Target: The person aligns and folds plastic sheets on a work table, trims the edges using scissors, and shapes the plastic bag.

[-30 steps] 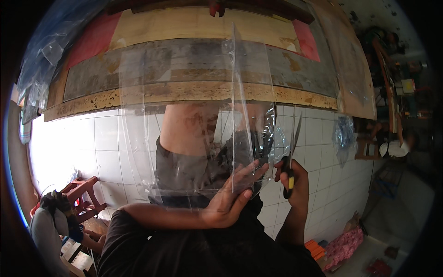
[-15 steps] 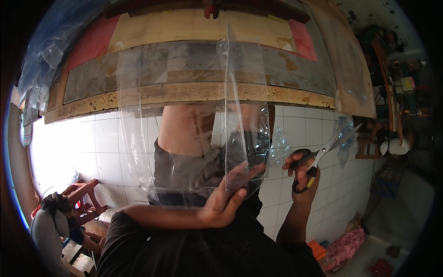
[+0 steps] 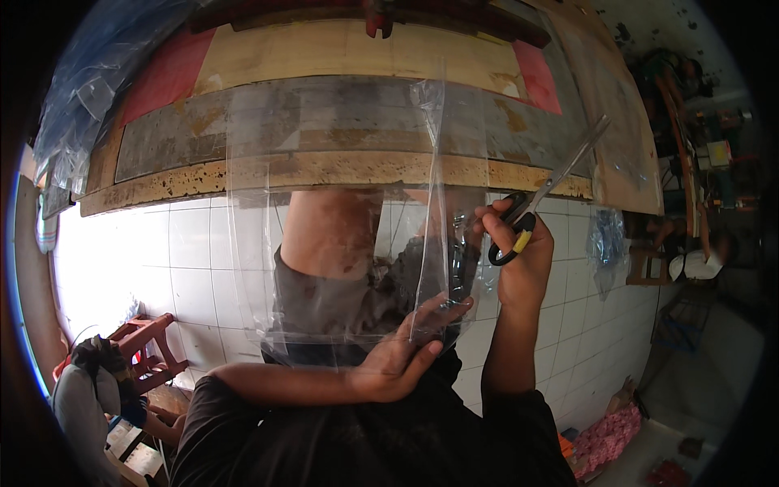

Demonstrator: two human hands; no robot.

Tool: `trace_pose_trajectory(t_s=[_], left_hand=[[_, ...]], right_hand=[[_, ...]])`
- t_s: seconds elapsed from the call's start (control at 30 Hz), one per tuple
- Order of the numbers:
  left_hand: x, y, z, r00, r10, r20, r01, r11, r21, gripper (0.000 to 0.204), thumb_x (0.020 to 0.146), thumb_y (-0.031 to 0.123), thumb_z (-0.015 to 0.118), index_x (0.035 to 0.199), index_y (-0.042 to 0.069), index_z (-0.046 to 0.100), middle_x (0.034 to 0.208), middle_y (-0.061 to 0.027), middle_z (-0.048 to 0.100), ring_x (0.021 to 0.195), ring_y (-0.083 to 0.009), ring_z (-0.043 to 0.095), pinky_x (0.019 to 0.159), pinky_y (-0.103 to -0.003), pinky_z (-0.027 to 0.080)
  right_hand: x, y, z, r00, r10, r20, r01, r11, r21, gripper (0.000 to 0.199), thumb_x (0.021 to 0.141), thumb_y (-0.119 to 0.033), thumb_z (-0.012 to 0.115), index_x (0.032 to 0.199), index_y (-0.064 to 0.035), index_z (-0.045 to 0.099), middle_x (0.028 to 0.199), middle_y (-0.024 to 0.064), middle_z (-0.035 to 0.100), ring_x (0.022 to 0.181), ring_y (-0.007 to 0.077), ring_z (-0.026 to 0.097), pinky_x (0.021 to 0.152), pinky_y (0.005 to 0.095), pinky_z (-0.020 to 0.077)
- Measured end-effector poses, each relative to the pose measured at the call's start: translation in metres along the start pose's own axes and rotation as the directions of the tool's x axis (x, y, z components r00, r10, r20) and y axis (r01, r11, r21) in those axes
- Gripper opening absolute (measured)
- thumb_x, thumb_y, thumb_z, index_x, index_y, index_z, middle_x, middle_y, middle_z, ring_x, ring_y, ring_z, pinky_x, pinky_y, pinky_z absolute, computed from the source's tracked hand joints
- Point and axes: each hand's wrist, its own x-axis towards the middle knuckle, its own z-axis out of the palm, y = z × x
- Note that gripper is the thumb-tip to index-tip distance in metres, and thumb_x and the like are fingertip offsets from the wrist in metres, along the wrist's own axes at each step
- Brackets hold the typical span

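A clear plastic sheet (image 3: 324,268) spans from the worktable down over my lap, with a folded edge running along its right part. My left hand (image 3: 402,357) grips the sheet's lower right corner, the fingers lying behind the film and the thumb in front. In my right hand (image 3: 523,252) is a pair of scissors (image 3: 527,213) with black and yellow handles. Its blades look closed together and point up and to the right, over the table's front edge. My right fingertips are close to the sheet's right edge; whether they touch it I cannot tell.
The wooden worktable (image 3: 324,166) lies ahead, a dark red clamp-like part (image 3: 377,20) at its far side. Clear plastic is heaped at the left (image 3: 89,105), and a scrap (image 3: 606,243) hangs at the right. A red stool (image 3: 142,349) and another person (image 3: 89,398) are at the lower left.
My right hand has risen with the scissors, from beside my lap toward the table edge. The sheet has shifted slightly right, and my left hand keeps its hold.
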Motion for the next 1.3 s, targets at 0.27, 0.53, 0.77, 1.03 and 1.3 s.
trace_pose_trajectory(t_s=[0.27,0.53,0.77,1.03,1.3], left_hand=[[-0.024,0.019,-0.003,0.689,-0.634,0.351,0.581,0.773,0.255,0.073,0.109,0.047,0.042,0.158,-0.004,0.022,0.163,-0.0247,0.029,0.152,-0.0388,0.028,0.125,-0.045,0.022],[0.033,0.153,-0.085,0.879,-0.003,0.477,-0.124,0.965,0.233,0.052,0.098,0.025,0.068,0.137,-0.007,0.055,0.136,-0.0231,0.061,0.123,-0.0388,0.062,0.104,-0.046,0.051],[0.146,0.173,-0.150,0.979,0.205,-0.011,-0.045,0.265,0.963,0.060,0.089,0.034,0.080,0.138,0.008,0.059,0.117,-0.0126,0.072,0.123,-0.0330,0.063,0.105,-0.045,0.049],[0.179,0.139,-0.186,0.920,-0.306,0.245,-0.010,0.607,0.795,0.035,0.094,0.035,0.074,0.114,0.006,0.072,0.101,-0.0081,0.074,0.097,-0.0192,0.067,0.090,-0.037,0.052],[0.173,0.120,-0.190,0.961,-0.277,0.005,0.206,0.727,0.654,0.025,0.096,0.021,0.072,0.106,-0.001,0.072,0.088,-0.0055,0.075,0.082,-0.0104,0.068,0.079,-0.028,0.051]], right_hand=[[0.006,0.014,0.000,0.998,0.000,-0.069,0.002,1.000,0.029,0.022,0.084,0.004,0.079,0.102,0.0000,0.069,0.088,0.0066,0.071,0.077,0.0136,0.068,0.072,0.0265,0.0559],[-0.016,0.014,-0.001,0.994,0.039,0.100,-0.045,0.998,0.052,0.023,0.082,0.005,0.079,0.101,-0.0008,0.067,0.087,0.0075,0.072,0.078,0.0138,0.069,0.073,0.0263,0.0559],[-0.038,0.016,0.020,0.982,0.068,0.176,-0.083,0.994,0.078,0.027,0.078,0.007,0.082,0.098,-0.0022,0.067,0.091,0.0067,0.072,0.085,0.0160,0.072,0.079,0.0273,0.0594],[-0.038,0.041,0.006,0.980,0.058,0.193,-0.097,0.975,0.200,0.029,0.080,0.010,0.081,0.100,-0.0023,0.065,0.097,0.0050,0.068,0.086,0.0160,0.071,0.081,0.0272,0.0581],[-0.049,0.049,-0.054,0.807,0.246,0.536,-0.083,0.947,-0.310,0.085,0.068,-0.074,0.082,0.116,-0.0068,0.062,0.096,0.0013,0.063,0.094,0.0133,0.060,0.082,0.0287,0.0460]])
